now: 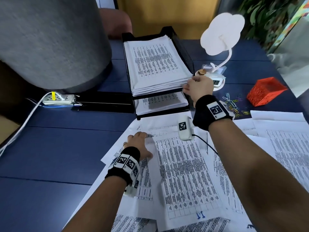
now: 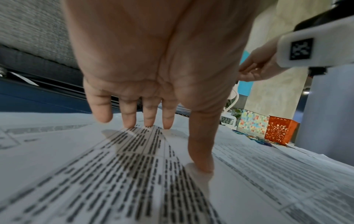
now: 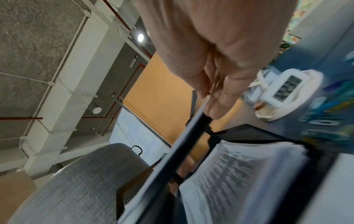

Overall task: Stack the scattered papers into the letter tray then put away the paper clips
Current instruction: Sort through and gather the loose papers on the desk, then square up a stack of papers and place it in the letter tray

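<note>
Now right hand (image 1: 198, 88) at tray stack's (image 1: 157, 64) corner.

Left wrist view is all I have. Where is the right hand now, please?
Observer: The right hand rests at the near right corner of the thick white paper stack in the top tier of the black two-tier letter tray.
Operator: Is the lower tier empty?
Observer: No, a thinner stack of printed sheets lies there.
Operator: And the paper clips?
Observer: The coloured paper clips lie loose on the blue table.
</note>
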The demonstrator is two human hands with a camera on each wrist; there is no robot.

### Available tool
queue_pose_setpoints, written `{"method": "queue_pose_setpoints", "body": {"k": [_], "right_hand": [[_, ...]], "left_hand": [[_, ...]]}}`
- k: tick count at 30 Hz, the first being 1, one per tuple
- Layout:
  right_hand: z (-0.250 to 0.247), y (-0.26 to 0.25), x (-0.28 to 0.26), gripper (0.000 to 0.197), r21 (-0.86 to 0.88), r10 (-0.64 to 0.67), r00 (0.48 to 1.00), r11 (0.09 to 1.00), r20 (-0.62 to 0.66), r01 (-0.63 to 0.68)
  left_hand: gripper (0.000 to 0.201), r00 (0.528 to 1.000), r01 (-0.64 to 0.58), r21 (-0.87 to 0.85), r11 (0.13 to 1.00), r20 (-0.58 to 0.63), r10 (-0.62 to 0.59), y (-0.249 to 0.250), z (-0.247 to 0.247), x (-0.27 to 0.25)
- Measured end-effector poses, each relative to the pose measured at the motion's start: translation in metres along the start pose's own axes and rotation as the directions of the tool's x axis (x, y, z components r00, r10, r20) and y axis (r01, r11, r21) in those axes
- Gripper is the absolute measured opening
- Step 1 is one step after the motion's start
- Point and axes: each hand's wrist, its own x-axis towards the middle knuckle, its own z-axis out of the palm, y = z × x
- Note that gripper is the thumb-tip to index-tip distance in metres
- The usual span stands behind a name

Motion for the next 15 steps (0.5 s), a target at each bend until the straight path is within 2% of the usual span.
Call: {"method": "queue_pose_setpoints", "body": {"k": [4, 8, 10, 12, 15], "right_hand": [[-0.026, 0.028, -0.017, 0.009, -0.114, 0.010, 1.000, 0.993, -0.023, -0.013], [-0.065, 0.069, -0.041, 0.017, -0.400, 0.033, 0.998, 0.915, -0.060, -0.054], [-0.087, 0.085, -0.054, 0.027, -0.570, 0.077, 0.997, 0.819, -0.011, -0.069], [-0.106, 0.094, -0.071, 0.030, -0.758, 0.143, 0.988, 0.651, 0.064, -0.045], [-0.127, 0.106, -0.091, 0.036, -0.897, 0.238, 0.961, 0.442, 0.140, 0.021]], "left_hand": [[0.088, 0.999, -0.039, -0.011, 0.999, 0.014, 0.040, 0.005, 0.005, -0.005], [0.088, 0.996, -0.082, -0.071, 0.994, 0.022, 0.083, 0.008, 0.013, -0.015], [0.088, 0.998, -0.059, -0.097, 0.994, -0.012, 0.058, 0.010, 0.015, -0.020], [0.094, 0.999, -0.017, -0.102, 0.995, -0.038, 0.013, 0.011, 0.017, -0.025], [0.097, 0.999, -0.004, -0.226, 0.974, -0.053, -0.008, 0.011, 0.024, -0.030]]}}
